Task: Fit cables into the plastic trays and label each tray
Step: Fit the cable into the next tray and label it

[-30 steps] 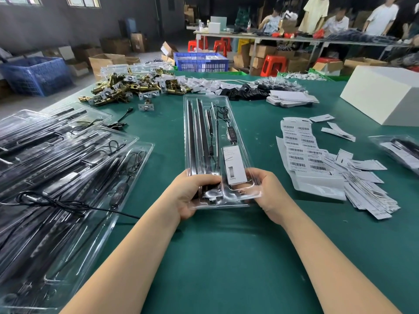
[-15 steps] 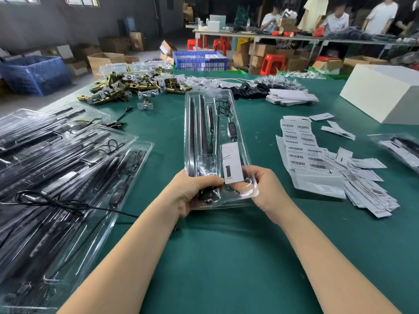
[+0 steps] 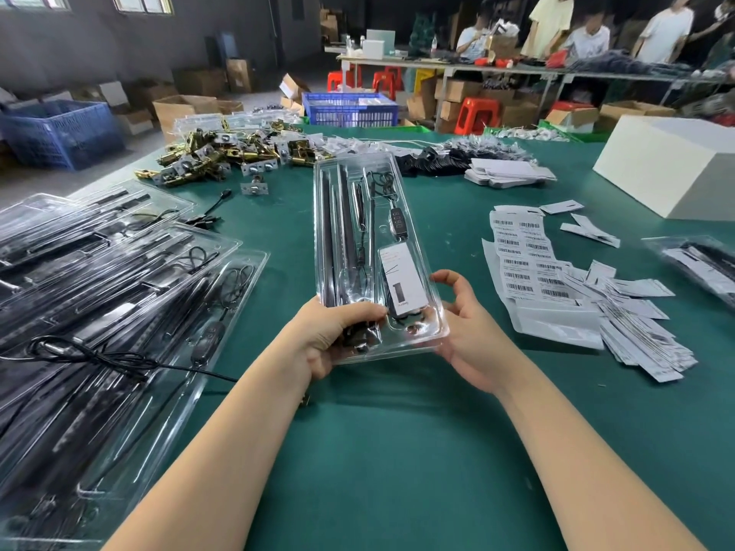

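Clear tray (image 3: 330, 216) holds black rods, cable, seemingly a card.

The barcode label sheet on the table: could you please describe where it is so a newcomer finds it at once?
On the green table, look right of the clear tray held in the left hand. The barcode label sheet lies flat there, two columns of printed barcodes, unlike the loose white tags heaped beside it.
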Tool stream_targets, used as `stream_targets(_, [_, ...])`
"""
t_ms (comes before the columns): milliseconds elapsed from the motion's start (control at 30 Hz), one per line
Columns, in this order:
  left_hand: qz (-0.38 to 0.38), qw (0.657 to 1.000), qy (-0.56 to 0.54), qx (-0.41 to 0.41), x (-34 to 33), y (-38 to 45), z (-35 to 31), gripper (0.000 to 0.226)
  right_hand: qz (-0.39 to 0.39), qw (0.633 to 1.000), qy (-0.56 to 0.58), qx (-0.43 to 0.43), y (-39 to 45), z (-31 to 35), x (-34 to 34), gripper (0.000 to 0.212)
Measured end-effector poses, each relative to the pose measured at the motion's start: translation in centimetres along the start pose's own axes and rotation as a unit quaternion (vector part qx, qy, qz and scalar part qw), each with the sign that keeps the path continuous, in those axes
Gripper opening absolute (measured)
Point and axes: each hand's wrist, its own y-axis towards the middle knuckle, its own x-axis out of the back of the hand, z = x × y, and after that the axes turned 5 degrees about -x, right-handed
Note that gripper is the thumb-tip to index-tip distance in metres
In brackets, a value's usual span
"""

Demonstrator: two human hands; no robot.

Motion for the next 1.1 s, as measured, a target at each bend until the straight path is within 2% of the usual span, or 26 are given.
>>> stream_targets(100, [-0.009, 1.0, -0.007, -0.001, 0.3, 0.1, -0.1, 0.022, 0.033, 0.993, 0.112, -0.035, 0.0, 0.6, 0.0, 0.022])
stream_targets(133, [-0.013, 1.0, -0.01, -0.003, 0.4, 0.1, -0.2, 0.021, 0.03, 0.992, 0.116, -0.043, 0.0, 0.7, 0.0, 0.022])
stream_targets(233, [-0.017, 1.0, -0.014, -0.008, 0.6, 0.1, -0.2, 0.023, -0.022, 0.999, 0.006, -0.038, 0.0, 0.5, -0.2, 0.028])
stream_targets(300, [-0.017, 1.0, -0.009, -0.009, 0.4, 0.0, -0.1, 0.023, -0.069, 0.996, -0.046, -0.032, 0.1, 0.1, -0.5, 0.022])
stream_targets(433, [-0.006, 1.0, -0.012, -0.012, 0.2, -0.1, -0.1, 0.019, -0.11, 0.993, -0.025, -0.027, 0.3, -0.2, -0.6, 0.012])
stream_targets(600, [-0.01, 0.999, -0.034, -0.011, 0.2, -0.2, -0.2, 0.017, -0.082, 0.995, 0.022, -0.042, 0.2, -0.1, -0.9, 0.01])
stream_targets(733, [-0.023, 0.999, -0.041, -0.024, 0.1, 0.0, -0.2, 0.017, -0.008, 0.997, -0.011, -0.08, -0.2, -0.2, -1.2, 0.013])
stream_targets(833, [-0.041, 0.997, -0.051, -0.044, 0.2, 0.0, -0.1, 0.022, -0.005, 0.994, 0.043, -0.103, -0.1, -0.4, -1.6, 0.007])
stream_targets(933, [-0.05, 0.994, -0.068, -0.071, 0.2, 0.1, -0.1, 0.024, -0.015, 0.989, 0.089, -0.117, -0.1, -0.4, -2.1, 0.013])
stream_targets(1000, [-0.06, 0.992, -0.066, -0.094, 0.1, 0.1, 0.1, 0.028, -0.032, 0.985, 0.105, -0.133, 0.0, -0.5, -2.6, 0.018])
stream_targets(1100, [-0.079, 0.987, -0.074, -0.121, -0.3, 0.2, 0.3, 0.035, -0.087, 0.974, 0.161, -0.13, 0.2, -1.0, -3.5, 0.01])
